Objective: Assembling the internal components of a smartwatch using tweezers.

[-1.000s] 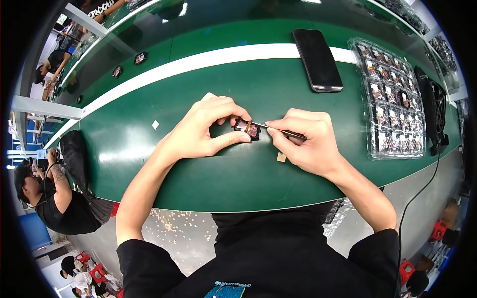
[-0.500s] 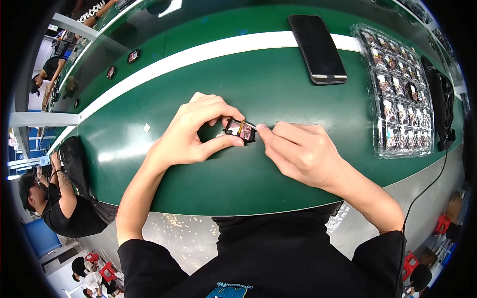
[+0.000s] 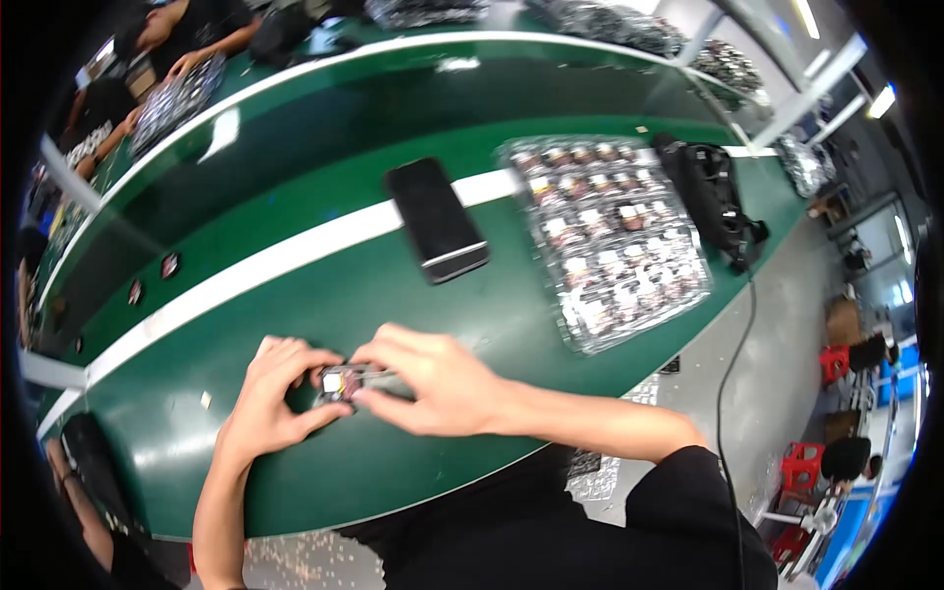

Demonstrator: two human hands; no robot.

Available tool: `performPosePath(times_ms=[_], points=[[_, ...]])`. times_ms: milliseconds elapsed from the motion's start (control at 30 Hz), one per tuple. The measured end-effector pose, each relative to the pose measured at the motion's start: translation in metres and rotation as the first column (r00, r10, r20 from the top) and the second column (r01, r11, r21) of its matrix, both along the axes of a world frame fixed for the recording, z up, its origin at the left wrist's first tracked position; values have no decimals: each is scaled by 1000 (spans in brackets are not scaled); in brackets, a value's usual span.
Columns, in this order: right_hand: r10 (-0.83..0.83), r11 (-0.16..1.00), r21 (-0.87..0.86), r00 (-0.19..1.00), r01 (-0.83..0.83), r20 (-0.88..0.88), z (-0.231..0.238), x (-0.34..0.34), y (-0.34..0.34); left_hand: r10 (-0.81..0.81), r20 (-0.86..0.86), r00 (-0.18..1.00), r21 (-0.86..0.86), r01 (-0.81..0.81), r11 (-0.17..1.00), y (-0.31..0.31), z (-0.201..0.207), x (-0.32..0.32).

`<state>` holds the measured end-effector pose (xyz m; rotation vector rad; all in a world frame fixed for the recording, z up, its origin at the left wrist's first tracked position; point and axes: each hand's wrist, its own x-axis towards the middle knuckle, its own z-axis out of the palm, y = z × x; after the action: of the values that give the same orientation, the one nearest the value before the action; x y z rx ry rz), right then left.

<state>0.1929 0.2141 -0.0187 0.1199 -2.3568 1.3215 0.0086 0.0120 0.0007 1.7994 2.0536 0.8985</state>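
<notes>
My left hand [image 3: 272,393] curls round a small black-framed electronic module [image 3: 341,384], thumb on its near side and fingers on its far side. The module has a pale square part, a yellow strip and a reddish circuit board, and sits just at the green table top. From the right, my right hand [image 3: 423,382] reaches in with closed fingers touching the module's right end. A thin silvery tool, by its look tweezers [image 3: 380,378], lies between those fingers; blur and the fingers partly hide it.
Beyond my hands lies a black phone [image 3: 436,218]. Right of it is a clear plastic tray [image 3: 629,339] of similar modules, then a black bag [image 3: 710,202] with a cable. Two loose modules [image 3: 170,265] rest at the far left; a small white square [image 3: 206,399] is nearer.
The view has swung to the right, so the phone and tray appear nearer the middle. My right hand has closed in on the module, its fingers now touching the right end.
</notes>
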Motion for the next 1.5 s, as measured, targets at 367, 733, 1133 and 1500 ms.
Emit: performPosePath(times_ms=[367,733,1133,1500], points=[[25,979,202,997,-39,72,-6,-3,-8,50,183,982,1,-52,999,-11,-9,-2],[-55,992,114,998,59,-36,32,30,20,558,-545,626,376,-412,830,-43,-19,-106],[-603,699,315,766,642,-222,85,96,149,727,-267,632,165,-714,681,-77,-55,-209],[-928,366,331,369,870,57,100,92,323,576,-431,694,171,-564,808,-50,-30,-200]])
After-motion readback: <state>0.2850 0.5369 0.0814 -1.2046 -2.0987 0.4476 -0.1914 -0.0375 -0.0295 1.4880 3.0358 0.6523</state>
